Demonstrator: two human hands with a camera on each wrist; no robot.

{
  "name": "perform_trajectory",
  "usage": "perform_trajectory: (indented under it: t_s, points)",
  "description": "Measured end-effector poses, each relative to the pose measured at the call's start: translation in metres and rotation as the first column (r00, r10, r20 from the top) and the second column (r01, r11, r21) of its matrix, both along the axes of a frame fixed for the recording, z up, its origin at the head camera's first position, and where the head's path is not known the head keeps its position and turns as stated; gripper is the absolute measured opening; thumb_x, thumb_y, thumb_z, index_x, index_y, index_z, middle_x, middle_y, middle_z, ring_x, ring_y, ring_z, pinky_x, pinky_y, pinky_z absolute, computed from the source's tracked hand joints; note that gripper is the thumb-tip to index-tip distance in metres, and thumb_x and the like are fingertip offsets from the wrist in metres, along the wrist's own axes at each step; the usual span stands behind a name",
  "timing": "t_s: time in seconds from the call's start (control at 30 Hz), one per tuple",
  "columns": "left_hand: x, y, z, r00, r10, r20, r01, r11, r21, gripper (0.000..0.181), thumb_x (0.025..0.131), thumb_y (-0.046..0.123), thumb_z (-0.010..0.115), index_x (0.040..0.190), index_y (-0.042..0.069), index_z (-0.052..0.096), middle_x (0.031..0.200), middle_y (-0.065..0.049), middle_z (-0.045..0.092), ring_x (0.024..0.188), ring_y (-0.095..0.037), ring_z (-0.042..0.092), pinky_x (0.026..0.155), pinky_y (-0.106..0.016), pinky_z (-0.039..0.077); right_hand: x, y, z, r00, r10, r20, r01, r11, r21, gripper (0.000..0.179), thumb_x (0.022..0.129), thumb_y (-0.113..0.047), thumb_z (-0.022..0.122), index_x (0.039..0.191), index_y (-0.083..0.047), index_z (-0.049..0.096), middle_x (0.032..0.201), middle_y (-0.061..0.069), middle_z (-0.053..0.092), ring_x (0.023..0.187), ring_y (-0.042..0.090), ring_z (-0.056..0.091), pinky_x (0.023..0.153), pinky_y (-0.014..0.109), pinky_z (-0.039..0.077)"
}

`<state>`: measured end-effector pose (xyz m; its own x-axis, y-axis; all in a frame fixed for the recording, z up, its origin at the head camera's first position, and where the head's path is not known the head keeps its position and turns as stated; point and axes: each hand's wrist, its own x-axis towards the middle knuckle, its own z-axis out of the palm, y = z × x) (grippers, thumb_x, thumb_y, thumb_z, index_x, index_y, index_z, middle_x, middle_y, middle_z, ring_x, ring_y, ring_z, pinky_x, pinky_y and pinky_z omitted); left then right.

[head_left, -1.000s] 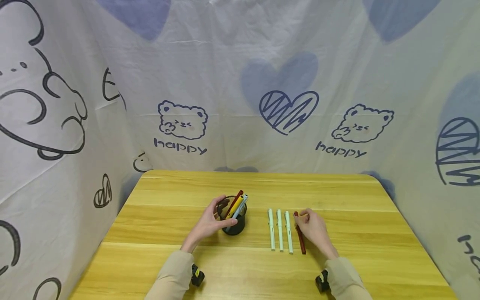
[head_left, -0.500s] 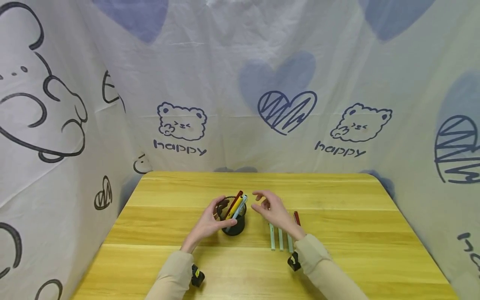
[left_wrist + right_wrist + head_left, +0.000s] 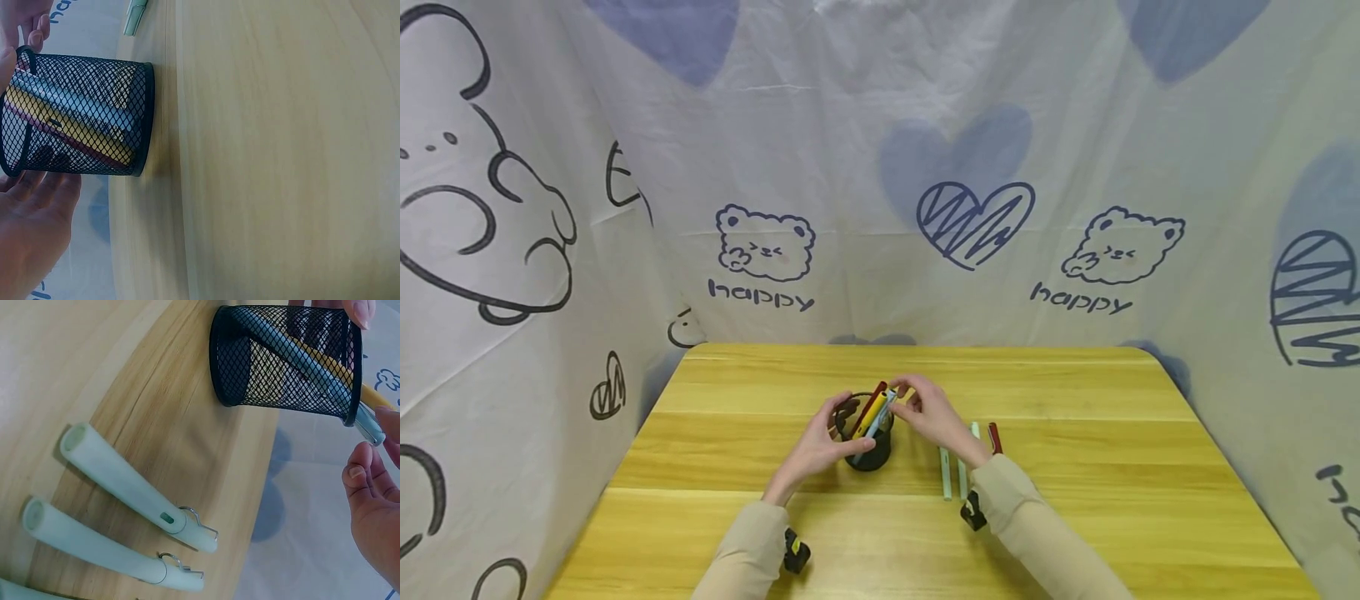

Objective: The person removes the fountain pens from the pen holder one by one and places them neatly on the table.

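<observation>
A black mesh pen cup [image 3: 871,454] stands on the table, and my left hand [image 3: 815,442] holds it around the side near the rim. Leaning inside it are a light blue pen [image 3: 300,359], a yellow pen [image 3: 868,417] and a dark red pen [image 3: 880,387]. My right hand [image 3: 931,414] is at the rim's right side, thumb and forefinger apart on either side of the light blue pen's top end. In the right wrist view, the thumb sits just short of that pen; a firm pinch is not visible.
Pale green pens [image 3: 125,481] lie in a row right of the cup, partly under my right forearm. Beyond them lies another dark red pen [image 3: 995,437]. A printed cloth [image 3: 850,167] hangs behind the wooden table [image 3: 737,379].
My right hand has left the dark red pen on the table and moved left to the light blue pen's top in the cup. My left hand stays on the cup.
</observation>
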<state>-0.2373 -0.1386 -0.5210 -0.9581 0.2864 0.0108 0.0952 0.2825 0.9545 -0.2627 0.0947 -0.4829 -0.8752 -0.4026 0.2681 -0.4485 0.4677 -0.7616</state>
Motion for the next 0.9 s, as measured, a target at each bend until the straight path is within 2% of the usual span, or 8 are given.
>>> perform_trajectory:
  t_s: [0.13, 0.3, 0.5, 0.7, 0.9]
  points:
    - [-0.0005, 0.0002, -0.0002, 1.0, -0.002, 0.0, 0.002, 1.0, 0.006, 0.095, 0.083, 0.03, 0.084, 0.158, 0.008, 0.029, 0.158, -0.013, 0.04, 0.148, -0.037, 0.036, 0.121, -0.064, 0.026, -0.0008, -0.0018, 0.0004, 1.0, 0.002, 0.008, -0.002, 1.0, 0.013, 0.025, 0.096, -0.008, 0.068, 0.12, -0.006, 0.063, 0.103, 0.014, 0.062, 0.075, 0.014, 0.057, 0.064, 0.021, 0.049]
    - [-0.0013, 0.0002, -0.0005, 1.0, -0.013, -0.009, 0.013, 1.0, 0.015, 0.095, 0.084, 0.029, 0.084, 0.158, 0.006, 0.028, 0.157, -0.014, 0.042, 0.147, -0.037, 0.038, 0.121, -0.064, 0.027, -0.0012, -0.0034, 0.0019, 0.998, -0.013, 0.065, 0.012, 1.0, 0.018, 0.023, 0.094, -0.005, 0.069, 0.117, -0.006, 0.064, 0.096, 0.011, 0.061, 0.072, 0.012, 0.054, 0.062, 0.021, 0.046]
    - [-0.0018, -0.0001, -0.0019, 1.0, -0.021, -0.013, 0.021, 1.0, 0.017, 0.093, 0.085, 0.025, 0.083, 0.157, 0.007, 0.028, 0.158, -0.015, 0.041, 0.148, -0.036, 0.037, 0.121, -0.064, 0.026, -0.0012, -0.0027, 0.0018, 0.994, -0.001, 0.109, -0.003, 0.999, 0.037, 0.022, 0.094, -0.004, 0.069, 0.116, -0.001, 0.068, 0.101, 0.014, 0.069, 0.075, 0.011, 0.058, 0.063, 0.021, 0.049]
    - [-0.0019, -0.0002, -0.0026, 1.0, -0.022, -0.009, 0.022, 1.0, 0.02, 0.093, 0.085, 0.024, 0.082, 0.157, 0.006, 0.028, 0.158, -0.015, 0.042, 0.149, -0.036, 0.036, 0.122, -0.064, 0.026, -0.0006, -0.0007, 0.0007, 0.986, 0.035, 0.164, -0.036, 0.999, 0.0, 0.02, 0.095, -0.007, 0.069, 0.113, 0.001, 0.069, 0.096, 0.015, 0.069, 0.073, 0.011, 0.058, 0.061, 0.021, 0.049]
    - [-0.001, 0.0003, -0.0014, 1.0, -0.016, -0.011, 0.016, 1.0, 0.016, 0.093, 0.085, 0.024, 0.082, 0.158, 0.006, 0.027, 0.158, -0.015, 0.041, 0.149, -0.037, 0.034, 0.121, -0.065, 0.025, -0.0006, 0.0014, -0.003, 0.985, 0.049, 0.167, -0.045, 0.999, -0.026, 0.016, 0.095, -0.008, 0.069, 0.109, 0.0, 0.07, 0.093, 0.014, 0.068, 0.07, 0.008, 0.056, 0.06, 0.02, 0.048]
